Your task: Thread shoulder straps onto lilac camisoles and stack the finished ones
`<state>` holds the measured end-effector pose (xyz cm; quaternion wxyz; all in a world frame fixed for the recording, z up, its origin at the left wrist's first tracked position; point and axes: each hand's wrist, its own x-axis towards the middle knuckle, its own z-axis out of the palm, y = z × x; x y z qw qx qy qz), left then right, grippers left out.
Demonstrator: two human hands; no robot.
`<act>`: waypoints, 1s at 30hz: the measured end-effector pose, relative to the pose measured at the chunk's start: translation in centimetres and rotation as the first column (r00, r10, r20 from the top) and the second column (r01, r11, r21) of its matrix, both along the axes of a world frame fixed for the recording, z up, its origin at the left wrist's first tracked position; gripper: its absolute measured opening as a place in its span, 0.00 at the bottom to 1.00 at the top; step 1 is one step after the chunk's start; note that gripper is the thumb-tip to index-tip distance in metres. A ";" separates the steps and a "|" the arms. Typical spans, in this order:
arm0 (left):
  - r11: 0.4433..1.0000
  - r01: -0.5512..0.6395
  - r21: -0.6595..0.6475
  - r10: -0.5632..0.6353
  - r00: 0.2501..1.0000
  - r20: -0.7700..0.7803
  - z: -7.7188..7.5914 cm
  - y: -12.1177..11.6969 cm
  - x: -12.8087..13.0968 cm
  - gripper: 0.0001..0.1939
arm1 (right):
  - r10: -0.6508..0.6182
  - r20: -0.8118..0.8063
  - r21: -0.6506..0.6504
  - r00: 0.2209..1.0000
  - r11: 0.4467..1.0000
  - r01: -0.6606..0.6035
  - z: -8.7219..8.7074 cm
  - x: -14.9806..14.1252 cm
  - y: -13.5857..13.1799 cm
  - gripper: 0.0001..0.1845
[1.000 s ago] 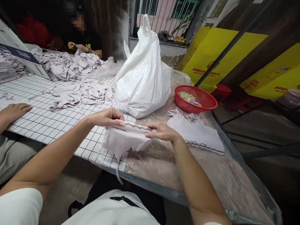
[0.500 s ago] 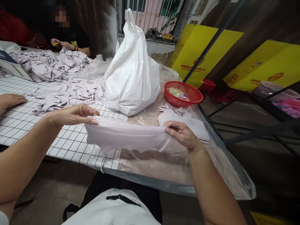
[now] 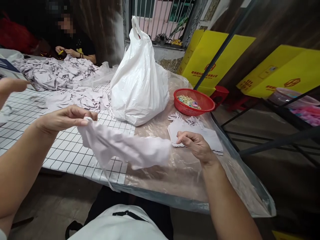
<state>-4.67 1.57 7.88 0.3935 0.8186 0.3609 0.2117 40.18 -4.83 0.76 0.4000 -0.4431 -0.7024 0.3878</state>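
Observation:
My left hand (image 3: 66,118) pinches one upper corner of a pale lilac piece of cloth (image 3: 127,146). The cloth hangs in the air above the table's front part, its free right end blurred by motion and a thin strip dangling below. Just past that free end is my right hand (image 3: 192,145), thumb and fingers pressed together, apart from the cloth and with nothing visible in them. Behind the right hand lies a neat stack of pale cut cloth pieces (image 3: 210,136), with narrow strips at its far end.
A full white plastic bag (image 3: 140,80) stands mid-table. Beside it is a red basket (image 3: 193,108) of small bands. Loose cloth heaps (image 3: 55,71) lie far left, near a seated person's hands (image 3: 67,51). Another person's hand (image 3: 12,86) is raised at the left edge.
The cloth, stretched between both hands half a second ago, has come free of my right hand and swings from my left. The neighbour's hand at the left has lifted off the table.

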 end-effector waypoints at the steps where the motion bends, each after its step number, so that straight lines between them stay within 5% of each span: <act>1: 0.999 0.005 -0.034 -0.003 0.998 0.067 0.0 0.1 -0.4 0.32 | -0.003 0.010 -0.011 1.000 1.000 0.003 -0.2 0.2 0.2 0.29; 4: 0.987 0.070 -0.146 -0.048 0.988 0.147 -0.2 0.3 -0.8 0.26 | 0.014 -0.008 -0.011 1.000 1.000 -0.014 -0.8 0.5 0.7 0.29; 7: 0.974 0.122 -0.191 -0.130 0.991 -0.033 0.0 0.1 0.7 0.23 | 0.060 0.013 0.021 0.998 0.998 -0.060 -0.9 -1.4 1.3 0.23; 11: 0.959 0.185 -0.215 -0.221 0.962 -0.158 0.8 -0.5 4.6 0.23 | 0.208 0.036 0.022 0.977 0.978 -0.209 -0.4 -8.7 1.8 0.13; 14: 0.941 0.236 -0.242 -0.274 0.952 -0.137 2.1 -1.4 6.9 0.24 | 0.369 -0.060 0.008 0.928 0.929 -0.369 -0.4 -14.8 2.0 0.21; 17: 0.938 0.238 -0.252 -0.273 0.955 -0.112 3.4 -2.1 7.2 0.26 | 0.518 -0.185 0.021 0.835 0.852 -0.524 -0.8 -17.8 2.2 0.18; 21: 0.955 0.192 -0.225 -0.203 0.979 -0.027 4.3 -2.5 4.7 0.28 | 0.620 -0.234 -0.099 0.749 0.751 -0.653 -1.8 -15.8 2.0 0.20; 23: 0.963 0.172 -0.207 -0.161 0.985 0.067 4.3 -2.6 3.0 0.29 | 0.600 -0.242 -0.183 0.762 0.743 -0.643 -2.4 -13.5 1.5 0.22; 27: 0.997 -0.010 -0.070 0.025 0.977 0.212 4.3 -2.7 0.6 0.31 | 0.492 -0.142 -0.254 0.859 0.820 -0.513 -3.4 -9.1 0.7 0.25; 30: 0.988 -0.152 0.000 0.151 0.979 0.138 4.4 -2.7 0.2 0.34 | 0.409 0.044 -0.231 0.911 0.892 -0.389 -3.2 -7.1 0.3 0.21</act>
